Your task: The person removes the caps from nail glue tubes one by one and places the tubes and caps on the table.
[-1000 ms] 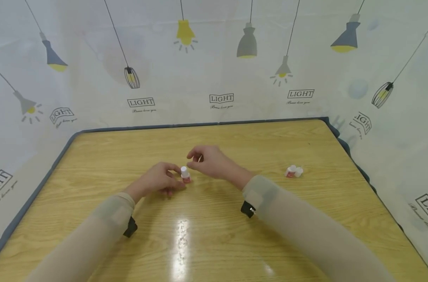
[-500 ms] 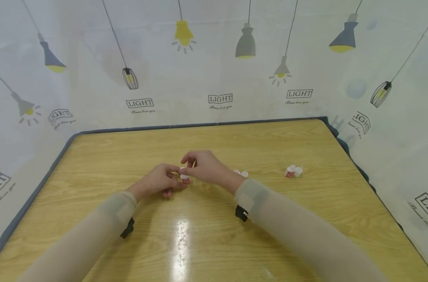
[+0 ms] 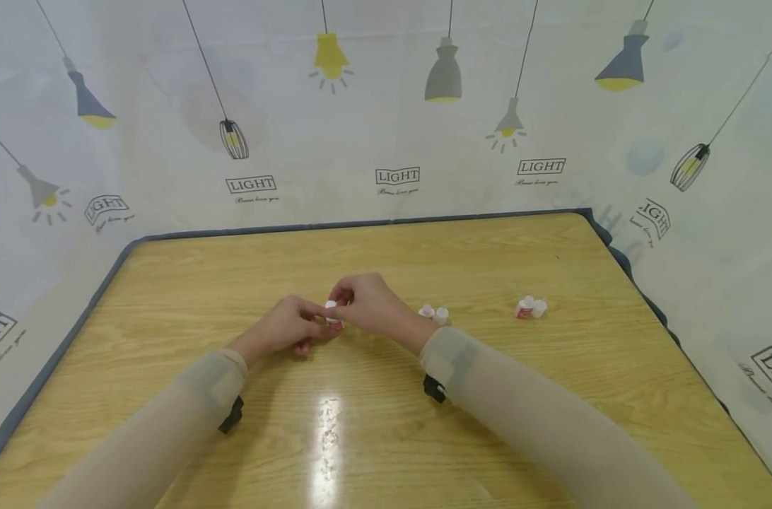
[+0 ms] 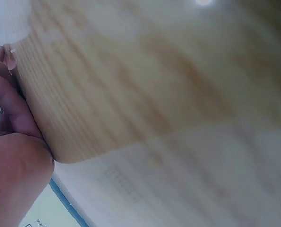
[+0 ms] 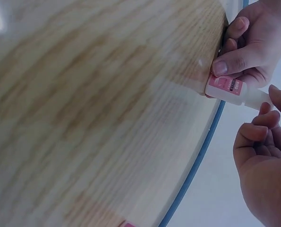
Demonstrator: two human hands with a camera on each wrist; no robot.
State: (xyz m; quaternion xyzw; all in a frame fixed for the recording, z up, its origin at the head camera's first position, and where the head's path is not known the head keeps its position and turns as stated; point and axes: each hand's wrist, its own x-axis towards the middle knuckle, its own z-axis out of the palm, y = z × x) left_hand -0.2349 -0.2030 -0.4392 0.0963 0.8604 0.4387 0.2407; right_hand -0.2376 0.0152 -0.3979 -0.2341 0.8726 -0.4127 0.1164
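A small white bottle (image 5: 225, 89) with a pink label stands on the table between both hands. My left hand (image 3: 283, 327) holds its body low down, with the thumb across the label in the right wrist view. At its top, my right hand (image 3: 375, 305) pinches the white cap (image 5: 256, 99) between thumb and fingers. From the head view, the fingers hide much of the bottle. The left wrist view shows part of the left hand (image 4: 15, 156) at the edge; the bottle is hidden there.
Two white-topped items (image 3: 442, 314) stand just beyond the right wrist, partly covered by it. Farther right are a pink-labelled bottle (image 3: 524, 307) and a white piece (image 3: 539, 308) beside it. The wooden table (image 3: 233, 268) ends at a dark blue edge before a lamp-patterned backdrop (image 3: 335, 141).
My right hand has moved left and down onto the bottle's cap and now pinches it. The white-topped items behind the right wrist have come into view. My left hand stays at the bottle.
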